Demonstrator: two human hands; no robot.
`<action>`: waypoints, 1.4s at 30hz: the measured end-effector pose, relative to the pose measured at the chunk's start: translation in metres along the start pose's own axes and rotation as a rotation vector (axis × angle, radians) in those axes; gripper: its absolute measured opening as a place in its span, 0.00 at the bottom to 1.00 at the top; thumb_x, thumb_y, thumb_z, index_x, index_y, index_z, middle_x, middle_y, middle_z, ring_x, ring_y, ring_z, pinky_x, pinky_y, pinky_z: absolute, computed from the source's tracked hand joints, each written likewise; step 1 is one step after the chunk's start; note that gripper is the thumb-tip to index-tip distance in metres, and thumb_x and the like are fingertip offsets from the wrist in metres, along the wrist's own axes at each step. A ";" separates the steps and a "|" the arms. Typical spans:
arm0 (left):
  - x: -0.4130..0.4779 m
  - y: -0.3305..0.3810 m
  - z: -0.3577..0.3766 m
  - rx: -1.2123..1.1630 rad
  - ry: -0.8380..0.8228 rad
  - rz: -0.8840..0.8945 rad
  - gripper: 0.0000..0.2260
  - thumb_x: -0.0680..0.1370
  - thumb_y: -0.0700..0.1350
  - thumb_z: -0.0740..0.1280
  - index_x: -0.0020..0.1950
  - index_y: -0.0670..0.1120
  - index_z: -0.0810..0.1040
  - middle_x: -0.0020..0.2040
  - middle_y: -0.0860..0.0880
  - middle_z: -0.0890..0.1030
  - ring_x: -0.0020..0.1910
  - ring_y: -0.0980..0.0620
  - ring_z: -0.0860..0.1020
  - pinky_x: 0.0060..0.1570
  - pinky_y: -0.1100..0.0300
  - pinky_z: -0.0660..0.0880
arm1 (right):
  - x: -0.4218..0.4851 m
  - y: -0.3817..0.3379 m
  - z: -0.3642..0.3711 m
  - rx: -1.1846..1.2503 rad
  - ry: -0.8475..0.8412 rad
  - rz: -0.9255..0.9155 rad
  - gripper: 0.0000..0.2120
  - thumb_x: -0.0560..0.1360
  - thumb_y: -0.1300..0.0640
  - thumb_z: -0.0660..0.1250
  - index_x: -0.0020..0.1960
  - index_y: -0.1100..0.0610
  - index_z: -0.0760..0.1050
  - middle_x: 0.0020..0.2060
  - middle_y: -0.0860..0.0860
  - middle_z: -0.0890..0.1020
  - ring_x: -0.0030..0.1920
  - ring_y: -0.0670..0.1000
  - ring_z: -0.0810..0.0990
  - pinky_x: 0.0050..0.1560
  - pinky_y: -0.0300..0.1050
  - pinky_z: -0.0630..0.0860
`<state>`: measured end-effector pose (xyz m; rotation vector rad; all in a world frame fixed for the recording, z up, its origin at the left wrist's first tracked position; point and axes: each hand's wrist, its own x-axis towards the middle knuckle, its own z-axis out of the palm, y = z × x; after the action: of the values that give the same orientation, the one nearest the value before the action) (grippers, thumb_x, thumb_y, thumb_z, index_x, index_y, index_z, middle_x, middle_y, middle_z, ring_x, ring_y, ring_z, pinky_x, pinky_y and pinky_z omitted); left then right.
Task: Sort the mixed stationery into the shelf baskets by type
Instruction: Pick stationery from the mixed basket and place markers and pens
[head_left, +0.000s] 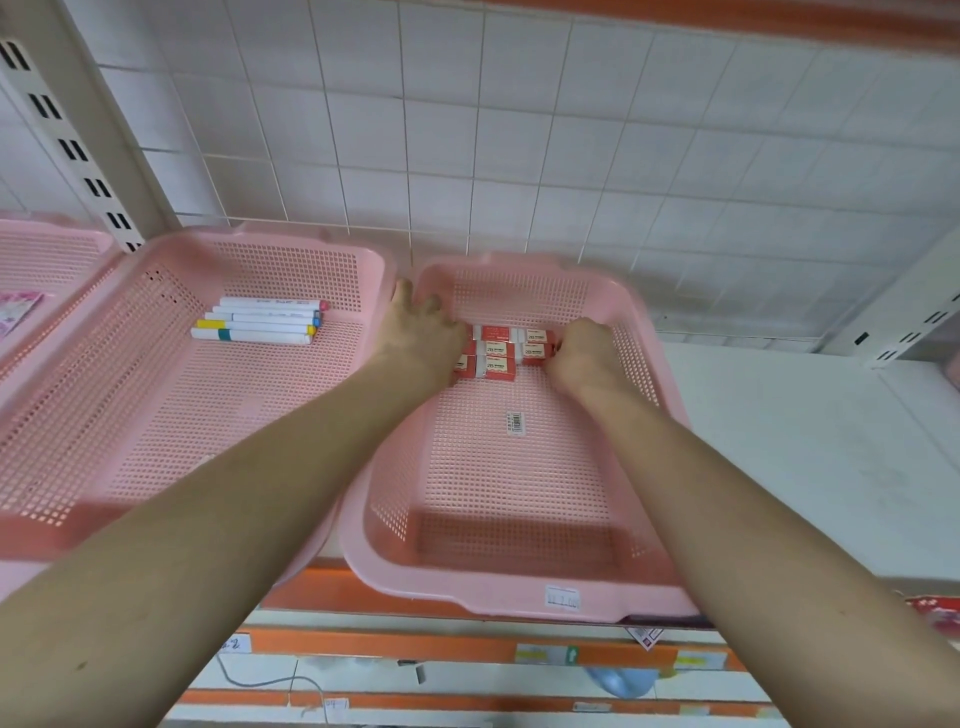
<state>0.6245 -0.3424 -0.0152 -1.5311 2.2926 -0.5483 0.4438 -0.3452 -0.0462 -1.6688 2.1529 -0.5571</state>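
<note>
Several red and white eraser boxes (497, 352) lie packed together at the back of the right pink basket (519, 577). My left hand (423, 330) rests on the left side of the group, fingers spread toward the basket's back left corner. On the right side of the boxes sits my right hand (584, 351), its fingers curled against them; the fingertips are hidden. Several white markers (260, 321) with coloured caps lie side by side in the middle pink basket (156, 415).
A third pink basket (41, 254) at far left holds a pink patterned packet (18, 309). A barcode sticker (515, 422) is on the right basket's floor. Bare white shelf (810, 452) lies to the right. A wire grid backs the shelf; orange shelf edges run below.
</note>
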 end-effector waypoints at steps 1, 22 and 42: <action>0.000 0.000 0.000 0.007 -0.008 0.002 0.16 0.80 0.55 0.64 0.67 0.54 0.74 0.65 0.49 0.77 0.69 0.47 0.68 0.72 0.39 0.52 | 0.000 0.000 0.000 -0.007 0.018 -0.005 0.09 0.78 0.62 0.62 0.47 0.59 0.81 0.41 0.53 0.79 0.41 0.53 0.77 0.42 0.41 0.69; 0.004 0.001 0.000 -0.025 -0.023 0.021 0.19 0.80 0.58 0.64 0.67 0.53 0.72 0.64 0.50 0.78 0.68 0.46 0.69 0.71 0.40 0.55 | -0.004 0.003 0.007 0.060 0.005 -0.055 0.04 0.77 0.59 0.69 0.50 0.54 0.82 0.42 0.50 0.81 0.45 0.51 0.80 0.45 0.39 0.70; 0.008 0.004 0.003 -0.019 -0.015 0.019 0.14 0.80 0.54 0.64 0.66 0.54 0.74 0.61 0.50 0.79 0.65 0.46 0.71 0.70 0.38 0.56 | -0.014 -0.002 -0.002 -0.131 0.050 -0.074 0.16 0.80 0.63 0.57 0.59 0.56 0.81 0.52 0.57 0.81 0.52 0.58 0.81 0.58 0.50 0.78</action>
<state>0.6201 -0.3491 -0.0201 -1.5154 2.3053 -0.5104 0.4474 -0.3314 -0.0428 -1.8286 2.2131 -0.4930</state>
